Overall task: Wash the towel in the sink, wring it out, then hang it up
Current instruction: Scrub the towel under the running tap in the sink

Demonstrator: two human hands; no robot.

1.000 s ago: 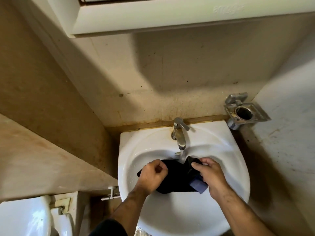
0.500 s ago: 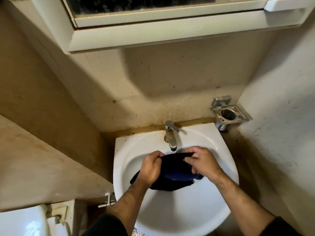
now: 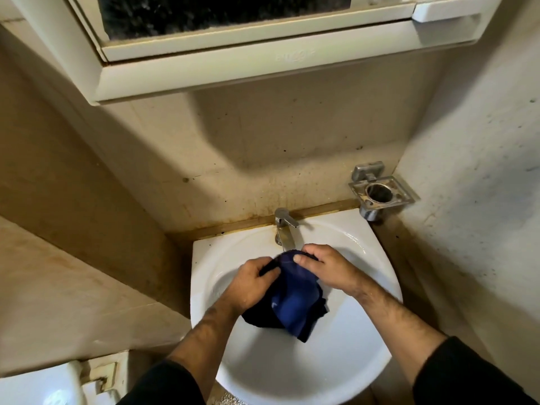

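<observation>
Sink (image 3: pixel 365 355) holds a blue towel (image 3: pixel 295 302), apparently wet, fingers of both hands (image 3: pixel 251 283) (image 3: pixel 327 267) clamped on it.

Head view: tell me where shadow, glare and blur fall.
Head view: the white wall cabinet casts a broad shadow on the beige wall; glare streaks the white ceramic sink rim; the dark blue towel looks slightly motion-blurred; straight edges bow from wide-angle distortion.
</observation>
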